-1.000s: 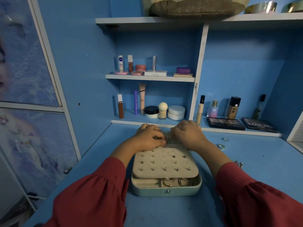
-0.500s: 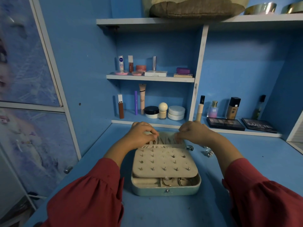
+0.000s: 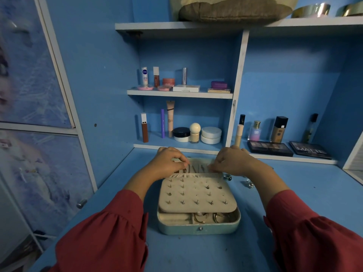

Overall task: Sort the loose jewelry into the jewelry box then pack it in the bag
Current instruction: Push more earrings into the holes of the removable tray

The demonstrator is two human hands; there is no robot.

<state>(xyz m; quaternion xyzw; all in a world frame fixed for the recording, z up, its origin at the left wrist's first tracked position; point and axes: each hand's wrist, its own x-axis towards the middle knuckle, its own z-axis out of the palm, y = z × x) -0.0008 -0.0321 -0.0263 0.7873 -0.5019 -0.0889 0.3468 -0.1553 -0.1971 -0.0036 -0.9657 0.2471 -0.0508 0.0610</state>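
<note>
While hands hover | jewelry box [image 3: 198, 226] open on blue desk [image 3: 306, 195] | shelves [image 3: 179, 94] w/ cosmetics

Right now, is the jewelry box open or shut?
Open. The jewelry box shows rings in its front compartment, and the earring panel lies over it with both hands at its far edge.

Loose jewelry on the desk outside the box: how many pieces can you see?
2, both right of the jewelry box: a ring by its far right corner, and a sparkly piece further right, beside the right forearm. The arms may hide more.
</note>
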